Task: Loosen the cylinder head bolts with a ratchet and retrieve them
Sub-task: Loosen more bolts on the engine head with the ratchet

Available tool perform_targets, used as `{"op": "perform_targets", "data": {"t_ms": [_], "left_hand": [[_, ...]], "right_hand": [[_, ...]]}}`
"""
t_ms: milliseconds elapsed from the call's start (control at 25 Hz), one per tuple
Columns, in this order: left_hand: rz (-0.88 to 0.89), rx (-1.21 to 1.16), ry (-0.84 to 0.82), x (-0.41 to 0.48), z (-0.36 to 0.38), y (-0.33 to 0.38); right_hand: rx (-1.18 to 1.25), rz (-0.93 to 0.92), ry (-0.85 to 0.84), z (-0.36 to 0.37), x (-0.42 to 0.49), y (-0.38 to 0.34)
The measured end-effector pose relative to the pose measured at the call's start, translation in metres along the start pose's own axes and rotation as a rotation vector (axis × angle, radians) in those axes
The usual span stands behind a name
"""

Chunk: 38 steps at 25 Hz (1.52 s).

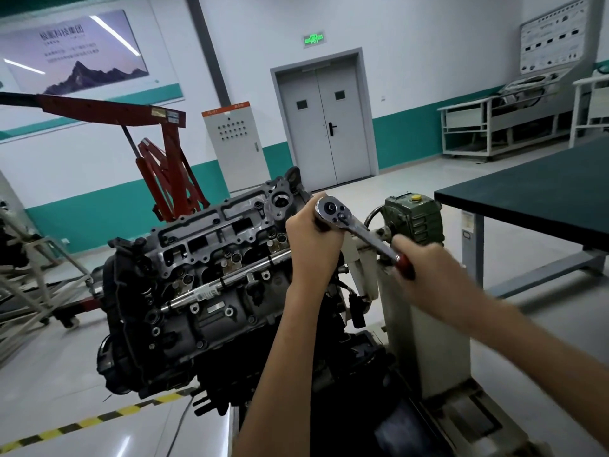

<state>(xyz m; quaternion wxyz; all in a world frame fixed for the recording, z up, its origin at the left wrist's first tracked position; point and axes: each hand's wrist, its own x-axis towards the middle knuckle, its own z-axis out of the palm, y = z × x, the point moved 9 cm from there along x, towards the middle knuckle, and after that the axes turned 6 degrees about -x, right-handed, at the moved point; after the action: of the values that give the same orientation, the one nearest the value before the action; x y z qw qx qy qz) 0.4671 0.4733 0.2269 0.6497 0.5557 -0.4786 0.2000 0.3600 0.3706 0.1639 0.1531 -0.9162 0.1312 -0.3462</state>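
A chrome ratchet with a dark red grip sits over the right end of the cylinder head, which tops an engine on a stand. My left hand is wrapped around the extension just under the ratchet's round head. My right hand, blurred, grips the red handle to the right of the engine. The bolt under the tool is hidden by my left hand. Several bolt holes and valve parts show along the head's top face.
The stand's green gearbox with a crank sits just behind the ratchet. A dark-topped workbench stands at the right. A red engine hoist is behind the engine at left. Yellow-black tape marks the floor.
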Motion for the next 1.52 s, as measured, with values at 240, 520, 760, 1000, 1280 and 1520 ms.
{"op": "perform_targets", "data": {"t_ms": [240,520,760,1000,1280,1520], "left_hand": [[-0.016,-0.047,0.017,0.002,0.0,-0.006],[-0.032,0.037,-0.043,0.01,0.001,-0.003],[0.052,0.054,0.009,-0.001,0.001,0.003],[-0.045,-0.009,-0.03,0.002,0.0,-0.01],[-0.071,0.016,-0.069,0.008,0.001,-0.006],[0.014,0.001,0.084,-0.002,-0.006,0.0]], "right_hand": [[0.46,0.167,0.17,0.048,-0.036,-0.056],[-0.124,-0.158,-0.026,-0.017,0.02,0.003],[0.075,0.086,0.051,0.013,-0.018,-0.01],[0.427,0.159,0.181,0.044,-0.037,-0.053],[-0.228,-0.179,0.02,-0.025,0.027,0.005],[0.102,0.08,0.053,0.022,-0.019,-0.017]]}}
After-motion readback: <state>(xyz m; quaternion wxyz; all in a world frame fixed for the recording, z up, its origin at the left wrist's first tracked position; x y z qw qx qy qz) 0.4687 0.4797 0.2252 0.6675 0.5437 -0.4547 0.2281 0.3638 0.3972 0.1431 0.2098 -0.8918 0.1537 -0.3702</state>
